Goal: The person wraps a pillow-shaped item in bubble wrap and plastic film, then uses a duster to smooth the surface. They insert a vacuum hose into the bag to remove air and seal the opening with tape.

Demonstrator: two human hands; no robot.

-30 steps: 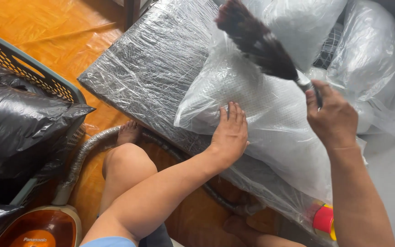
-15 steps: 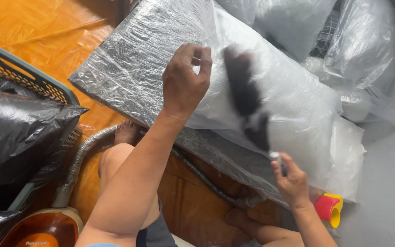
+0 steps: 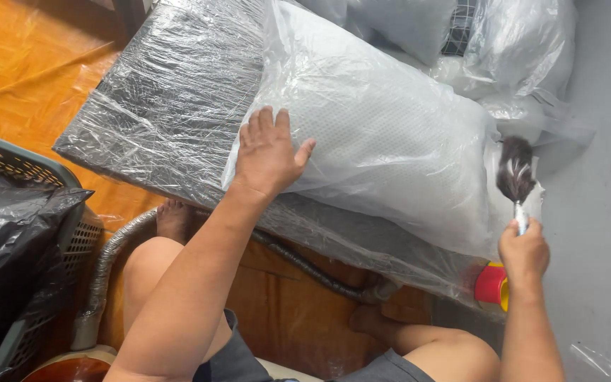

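Observation:
My left hand (image 3: 269, 152) lies flat, fingers spread, on the near end of a white pillow sealed in clear plastic (image 3: 383, 134). The pillow rests on a dark slab wrapped in cling film (image 3: 164, 106). My right hand (image 3: 525, 251) grips the metal handle of a dark feather duster (image 3: 515, 177). Its feathers point up by the pillow's right end, near the grey wall.
More plastic-bagged pillows (image 3: 525, 49) are piled at the back right. A grey basket with a black bag (image 3: 15, 233) stands at left. A vacuum hose (image 3: 107, 262) curves past my bare knee, over the orange floor. A red and yellow object (image 3: 493, 286) sits under the slab's corner.
The duster swept down across the pillow and off to its right end. My left hand lifted, then came down flat on the pillow. The view shifted right.

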